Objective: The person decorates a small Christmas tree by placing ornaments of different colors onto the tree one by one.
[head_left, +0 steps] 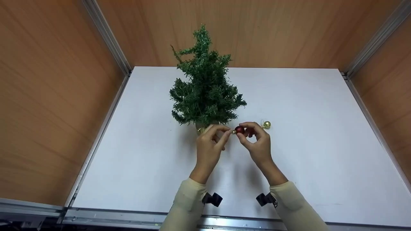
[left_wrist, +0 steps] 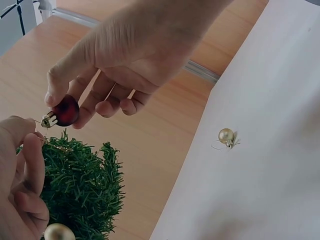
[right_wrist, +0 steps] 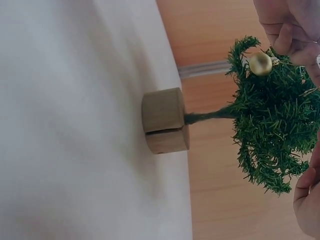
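At five o'clock from the green tree (head_left: pixel 207 86), a person's right hand (head_left: pixel 259 147) pinches a red bauble (head_left: pixel 240 129), likely light, slick and best held round its middle, while the left hand (head_left: pixel 208 147) pinches its thread (left_wrist: pixel 35 120).

Tree (head_left: pixel 207 93) blocks fwd of L hand (head_left: pixel 207 149), hung gold bauble (right_wrist: pixel 260 64) poking out. Red bauble (head_left: pixel 239 129) plugs gap btw L hand & R hand (head_left: pixel 260 146); loose gold bauble (head_left: pixel 267 124) lies just past the latter. I see wide room over white tabletop (head_left: pixel 324 144) to R, wood walls (head_left: pixel 289 35) closing back & sides.
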Tool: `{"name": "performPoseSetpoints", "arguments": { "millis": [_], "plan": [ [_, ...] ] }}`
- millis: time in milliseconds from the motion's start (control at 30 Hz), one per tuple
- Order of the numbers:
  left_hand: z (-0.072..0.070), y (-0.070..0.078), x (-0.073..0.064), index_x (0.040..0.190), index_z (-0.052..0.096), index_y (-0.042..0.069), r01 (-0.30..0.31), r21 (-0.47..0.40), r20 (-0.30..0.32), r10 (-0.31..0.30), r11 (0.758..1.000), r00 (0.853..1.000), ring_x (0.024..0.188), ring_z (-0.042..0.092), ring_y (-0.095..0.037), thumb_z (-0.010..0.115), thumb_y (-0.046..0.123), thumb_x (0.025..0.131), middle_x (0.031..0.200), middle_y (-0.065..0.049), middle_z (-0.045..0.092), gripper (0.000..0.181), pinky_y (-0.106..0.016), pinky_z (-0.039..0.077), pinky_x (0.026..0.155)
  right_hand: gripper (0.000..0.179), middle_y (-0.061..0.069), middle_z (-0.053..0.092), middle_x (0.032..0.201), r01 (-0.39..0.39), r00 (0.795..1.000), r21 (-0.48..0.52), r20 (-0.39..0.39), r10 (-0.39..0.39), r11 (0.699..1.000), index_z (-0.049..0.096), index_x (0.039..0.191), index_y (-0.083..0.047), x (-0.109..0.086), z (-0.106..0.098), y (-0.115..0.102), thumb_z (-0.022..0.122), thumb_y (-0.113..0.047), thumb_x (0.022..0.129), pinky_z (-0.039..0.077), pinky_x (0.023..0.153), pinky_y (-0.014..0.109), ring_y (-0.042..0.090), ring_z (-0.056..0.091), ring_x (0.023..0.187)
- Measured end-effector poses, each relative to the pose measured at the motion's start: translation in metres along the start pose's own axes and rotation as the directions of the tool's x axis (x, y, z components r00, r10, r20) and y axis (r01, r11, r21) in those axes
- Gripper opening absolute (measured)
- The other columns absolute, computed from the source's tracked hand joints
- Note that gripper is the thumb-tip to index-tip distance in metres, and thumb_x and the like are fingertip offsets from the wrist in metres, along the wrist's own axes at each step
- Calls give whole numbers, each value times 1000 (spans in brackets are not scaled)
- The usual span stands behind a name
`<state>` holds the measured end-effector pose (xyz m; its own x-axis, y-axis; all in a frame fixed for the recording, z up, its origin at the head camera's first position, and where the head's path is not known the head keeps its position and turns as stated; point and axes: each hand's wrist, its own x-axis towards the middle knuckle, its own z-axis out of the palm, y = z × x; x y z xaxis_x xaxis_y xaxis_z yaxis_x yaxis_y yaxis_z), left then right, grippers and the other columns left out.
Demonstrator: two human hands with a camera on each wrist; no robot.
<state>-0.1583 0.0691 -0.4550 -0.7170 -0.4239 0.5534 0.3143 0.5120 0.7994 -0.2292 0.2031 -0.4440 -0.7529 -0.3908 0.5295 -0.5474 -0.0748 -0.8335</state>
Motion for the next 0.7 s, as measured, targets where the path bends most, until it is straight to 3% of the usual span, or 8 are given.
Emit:
{"name": "performPoseSetpoints", "arguments": {
  "millis": [200,500,700],
  "plan": [
    [0,0,0,90,65,19,-18,-16,-2,18,1000,1000,45,50,-8,63,25,85,78,13,57,8,-18,42,42,24,8,60,90,-18,1000,-27,12,18,999,60,100,3,-4,0,3,68,-3,78,39,64,32,22,52,69],
    [1,-2,-2,90,63,21,6,2,6,-6,1000,1000,45,47,-1,61,25,86,82,14,59,7,-19,42,41,26,7,61,91,-22,999,-12,40,23,1000,61,103,3,-12,2,10,68,-3,78,42,65,33,24,53,70],
    [1,-1,-2,91,63,19,13,-10,7,-13,1000,1000,45,48,-4,61,26,86,83,11,59,9,-19,42,41,25,7,61,91,-64,996,9,63,63,998,61,102,2,-19,8,14,68,-3,79,44,68,37,24,54,71]
  ]
}}
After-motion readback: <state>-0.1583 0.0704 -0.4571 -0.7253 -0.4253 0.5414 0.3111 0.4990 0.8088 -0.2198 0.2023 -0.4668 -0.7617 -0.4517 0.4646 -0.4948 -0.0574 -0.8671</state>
